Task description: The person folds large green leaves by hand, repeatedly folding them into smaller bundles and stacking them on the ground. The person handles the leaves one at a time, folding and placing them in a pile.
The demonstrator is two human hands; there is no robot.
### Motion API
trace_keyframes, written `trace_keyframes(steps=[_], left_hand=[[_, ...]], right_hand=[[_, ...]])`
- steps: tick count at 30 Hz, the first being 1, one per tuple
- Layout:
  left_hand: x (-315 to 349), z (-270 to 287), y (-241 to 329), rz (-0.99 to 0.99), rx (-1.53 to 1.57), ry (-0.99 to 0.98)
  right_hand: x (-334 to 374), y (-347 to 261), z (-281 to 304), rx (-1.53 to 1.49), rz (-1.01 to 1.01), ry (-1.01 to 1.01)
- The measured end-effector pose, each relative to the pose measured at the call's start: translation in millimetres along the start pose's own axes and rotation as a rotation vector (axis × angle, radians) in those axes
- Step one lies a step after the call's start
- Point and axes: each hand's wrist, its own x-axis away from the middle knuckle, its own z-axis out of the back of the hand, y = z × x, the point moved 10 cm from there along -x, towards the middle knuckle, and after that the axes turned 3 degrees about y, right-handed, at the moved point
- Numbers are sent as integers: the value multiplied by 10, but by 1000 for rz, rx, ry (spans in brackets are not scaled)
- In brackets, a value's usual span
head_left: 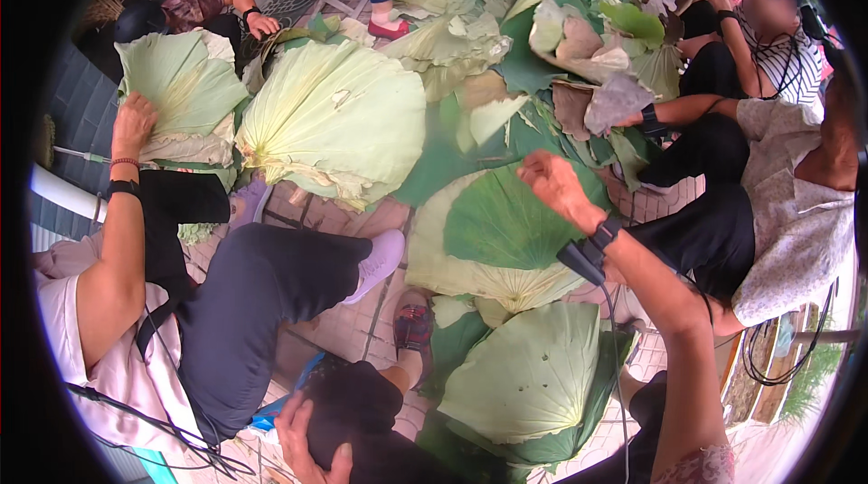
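My right hand (556, 186) hovers over the upper edge of a large round green lotus leaf (506, 217), its fingers bent inward. Whether anything is pinched between the fingertips I cannot make out. Under that leaf spreads a paler lotus leaf (429, 258). Down at the lower edge, my left hand (307, 434) rests by my dark-clad knee, fingers apart and holding nothing. Between my legs lies a stack of folded pale-green lotus leaves (524, 375), the top one dotted with small holes.
A co-worker at left handles a lotus leaf (181, 86) beside a big pale leaf (334, 113). A heap of leaves (579, 41), some browned, rises at far right. Other people sit around it. A cable (618, 348) hangs from my right wrist. Pink paving (348, 326) shows between us.
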Motion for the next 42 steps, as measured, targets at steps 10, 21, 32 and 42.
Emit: trace_keyframes(steps=[10,21,32,42], left_hand=[[-363,-77,-94,-162,-118,48],[-731,13,207,-17,-184,-24],[-3725,1233,481,-638,-673,326],[-4625,349,-683,-815,-686,179]], right_hand=[[-1149,1440,11,554,-23,407],[-2102,2668,-431,-237,-303,67],[-2470,2524,-823,-1016,-459,-371],[-2169,1597,-236,-769,-231,-71]])
